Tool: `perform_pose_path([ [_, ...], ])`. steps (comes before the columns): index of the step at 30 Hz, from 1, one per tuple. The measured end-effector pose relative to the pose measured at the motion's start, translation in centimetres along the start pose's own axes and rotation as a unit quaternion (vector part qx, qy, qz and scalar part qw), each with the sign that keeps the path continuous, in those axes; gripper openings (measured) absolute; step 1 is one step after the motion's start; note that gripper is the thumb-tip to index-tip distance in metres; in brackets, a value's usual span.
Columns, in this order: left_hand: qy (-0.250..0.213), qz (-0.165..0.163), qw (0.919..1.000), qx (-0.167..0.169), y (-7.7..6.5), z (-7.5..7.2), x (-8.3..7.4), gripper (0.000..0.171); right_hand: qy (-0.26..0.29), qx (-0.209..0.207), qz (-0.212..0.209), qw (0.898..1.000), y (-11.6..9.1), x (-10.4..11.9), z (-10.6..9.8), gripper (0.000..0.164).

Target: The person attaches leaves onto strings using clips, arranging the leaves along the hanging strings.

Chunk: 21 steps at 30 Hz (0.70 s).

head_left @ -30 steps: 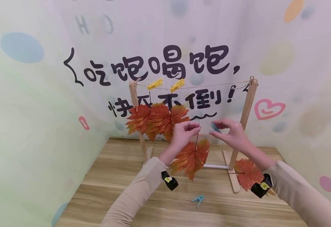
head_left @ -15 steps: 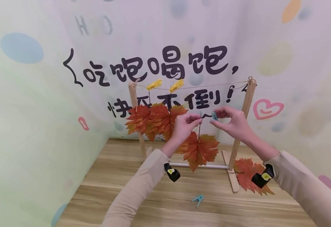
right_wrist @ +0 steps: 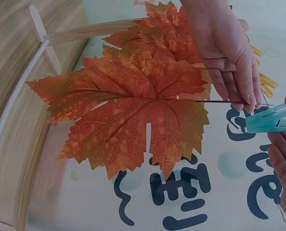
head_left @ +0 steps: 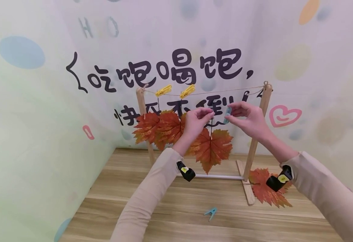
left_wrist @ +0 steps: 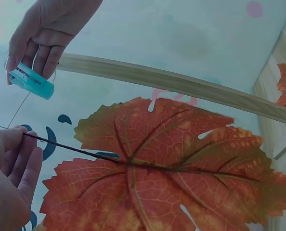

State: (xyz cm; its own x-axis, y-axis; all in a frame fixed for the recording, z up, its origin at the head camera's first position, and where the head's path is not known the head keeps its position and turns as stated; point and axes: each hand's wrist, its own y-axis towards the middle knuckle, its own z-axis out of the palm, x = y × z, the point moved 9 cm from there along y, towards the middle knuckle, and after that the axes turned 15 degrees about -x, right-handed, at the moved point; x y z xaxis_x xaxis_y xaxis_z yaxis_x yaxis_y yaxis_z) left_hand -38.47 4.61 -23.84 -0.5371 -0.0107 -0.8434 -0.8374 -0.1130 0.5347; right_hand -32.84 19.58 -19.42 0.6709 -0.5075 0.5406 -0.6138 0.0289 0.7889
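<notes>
My left hand (head_left: 196, 122) pinches the dark stem of an orange-red maple leaf (head_left: 214, 146), which hangs below the fingers. Facing it, my right hand (head_left: 249, 121) holds a blue clothespin (head_left: 227, 115) between thumb and fingers, a short gap from the stem. In the left wrist view the clothespin (left_wrist: 32, 82) is above the stem tip. The string (head_left: 219, 91) runs above both hands in the head view. Two yellow clothespins (head_left: 163, 90) clip two more leaves (head_left: 147, 126) to it on the left.
Wooden posts (head_left: 264, 101) hold the string, joined low down by a white rod (head_left: 222, 176). Another blue clothespin (head_left: 211, 213) lies on the table (head_left: 164, 208). A loose leaf (head_left: 265, 188) lies by the right foot of the frame. A printed cloth (head_left: 315, 67) hangs behind.
Both hands have risen toward the string, carrying the leaf and the blue clothespin upward. The clothespin has turned more upright in the right hand. The clipped leaves stay in place.
</notes>
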Motion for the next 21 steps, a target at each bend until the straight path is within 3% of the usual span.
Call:
perform_pose_path([
  [9,-0.054,-0.044,0.9964,-0.048,1.3,0.2,-0.2,0.022,0.051,-0.024,0.026,0.998,1.5,0.5,0.0,0.032],
  [17,-0.053,-0.04,0.9955,-0.067,1.4,-0.5,-2.5,0.021,0.078,-0.036,0.052,0.995,2.7,0.8,0.2,0.034],
  [21,-0.06,-0.035,0.9938,-0.087,1.8,-0.8,-2.1,0.02,0.083,-0.044,0.063,0.994,3.3,0.7,0.2,0.033],
])
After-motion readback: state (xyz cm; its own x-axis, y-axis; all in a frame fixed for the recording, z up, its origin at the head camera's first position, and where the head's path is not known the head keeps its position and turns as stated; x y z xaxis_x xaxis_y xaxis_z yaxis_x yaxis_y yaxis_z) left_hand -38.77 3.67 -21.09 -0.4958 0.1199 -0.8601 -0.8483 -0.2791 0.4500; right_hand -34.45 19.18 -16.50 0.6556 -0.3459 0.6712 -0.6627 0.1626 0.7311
